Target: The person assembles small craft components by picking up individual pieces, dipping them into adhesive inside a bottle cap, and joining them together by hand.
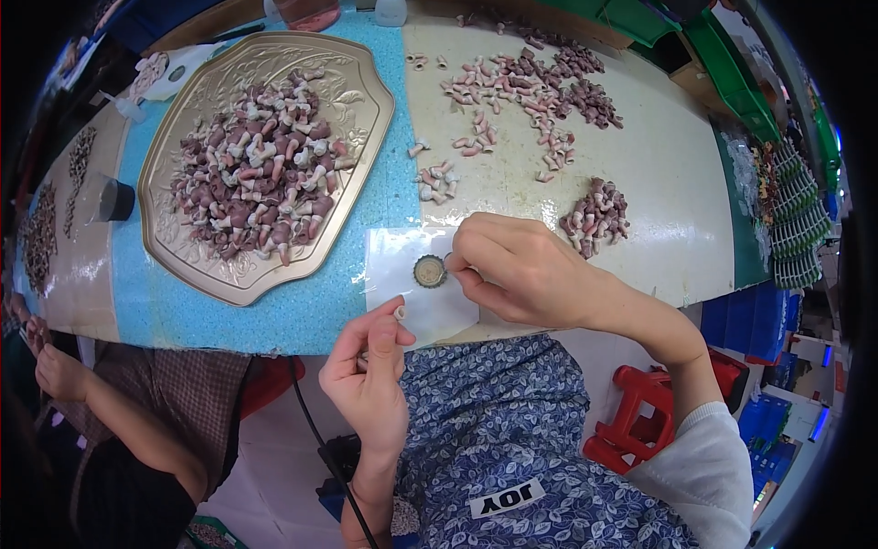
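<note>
Because our left hand (373, 384) pinches the small pale tube (400, 312) between thumb and fingers, uneven pressure could squeeze it loose; it sits right at the tips. Our right hand (517, 270) presses its fingers together beside the bottle cap (429, 272), on what we cannot tell; a careless nudge could spill the cap.

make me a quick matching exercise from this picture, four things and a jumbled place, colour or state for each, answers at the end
1. tray
2. bottle cap
3. left hand
4. apron

A. blue, leaf-patterned
B. holding a small pale piece
C. gold-coloured, heaped with pieces
D. lying on a pale sheet

Pairs: 1-C, 2-D, 3-B, 4-A
</note>
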The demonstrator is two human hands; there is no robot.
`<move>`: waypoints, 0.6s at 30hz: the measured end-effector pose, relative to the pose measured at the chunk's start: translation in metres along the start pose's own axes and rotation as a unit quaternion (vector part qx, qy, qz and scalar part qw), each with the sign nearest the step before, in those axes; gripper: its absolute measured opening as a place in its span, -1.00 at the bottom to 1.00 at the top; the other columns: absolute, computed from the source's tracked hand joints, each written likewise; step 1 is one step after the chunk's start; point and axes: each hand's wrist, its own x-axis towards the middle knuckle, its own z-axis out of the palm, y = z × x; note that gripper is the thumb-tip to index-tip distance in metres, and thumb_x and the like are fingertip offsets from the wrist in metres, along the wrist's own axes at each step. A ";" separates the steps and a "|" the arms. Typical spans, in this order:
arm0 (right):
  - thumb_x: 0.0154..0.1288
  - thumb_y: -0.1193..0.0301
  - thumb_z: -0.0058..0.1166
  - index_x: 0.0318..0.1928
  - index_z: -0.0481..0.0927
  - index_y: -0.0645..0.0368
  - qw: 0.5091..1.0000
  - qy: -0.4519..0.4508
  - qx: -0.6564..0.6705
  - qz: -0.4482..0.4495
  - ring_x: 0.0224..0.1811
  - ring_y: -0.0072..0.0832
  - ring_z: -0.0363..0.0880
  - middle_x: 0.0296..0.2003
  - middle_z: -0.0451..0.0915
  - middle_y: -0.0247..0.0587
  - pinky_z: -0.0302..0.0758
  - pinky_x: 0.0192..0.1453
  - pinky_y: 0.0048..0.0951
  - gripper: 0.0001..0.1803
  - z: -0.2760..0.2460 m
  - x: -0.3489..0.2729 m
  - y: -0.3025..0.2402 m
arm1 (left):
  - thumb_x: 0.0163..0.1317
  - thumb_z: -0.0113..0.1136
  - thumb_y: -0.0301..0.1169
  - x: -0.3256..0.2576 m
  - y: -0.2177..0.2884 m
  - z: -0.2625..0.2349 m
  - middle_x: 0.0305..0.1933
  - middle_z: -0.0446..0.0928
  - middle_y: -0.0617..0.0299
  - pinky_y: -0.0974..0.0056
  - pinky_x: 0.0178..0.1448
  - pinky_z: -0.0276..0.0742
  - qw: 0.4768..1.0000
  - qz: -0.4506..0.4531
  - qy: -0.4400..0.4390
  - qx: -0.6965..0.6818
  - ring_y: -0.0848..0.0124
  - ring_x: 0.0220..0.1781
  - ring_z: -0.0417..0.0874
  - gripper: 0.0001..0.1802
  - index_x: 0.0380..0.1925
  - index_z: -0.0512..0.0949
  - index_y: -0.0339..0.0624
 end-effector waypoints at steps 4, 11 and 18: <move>-0.02 0.59 0.05 -0.39 0.34 0.28 0.998 -0.045 -0.028 -0.013 -0.39 -0.13 0.49 -0.47 0.41 -0.10 0.47 -0.34 -0.21 -0.82 0.000 0.006 -0.002 | 0.30 0.10 -0.47 -0.001 -0.004 0.000 -0.50 0.51 0.38 0.61 -0.50 0.06 0.996 0.049 0.013 0.071 0.78 -0.56 0.24 -0.81 -0.19 0.60 -0.37; -0.04 0.58 0.05 -0.40 0.34 0.27 0.994 -0.089 -0.066 -0.023 -0.39 -0.18 0.51 -0.48 0.41 -0.13 0.47 -0.34 -0.25 -0.82 -0.003 0.012 -0.007 | 0.26 0.16 -0.50 0.003 -0.006 0.005 -0.53 0.44 0.45 0.62 -0.46 0.06 0.983 0.122 0.039 0.133 0.78 -0.52 0.22 -0.87 -0.30 0.60 -0.38; 0.09 0.63 0.17 -0.37 0.48 0.33 0.970 0.055 0.181 0.152 -0.63 -0.69 0.42 -0.57 0.49 -0.29 0.33 -0.57 -0.63 -0.87 -0.008 0.003 -0.026 | 0.33 0.09 -0.42 0.003 -0.010 0.009 -0.63 0.27 0.54 0.55 -0.58 -0.15 0.994 0.072 0.039 0.073 0.79 -0.65 0.05 -0.81 -0.27 0.56 -0.36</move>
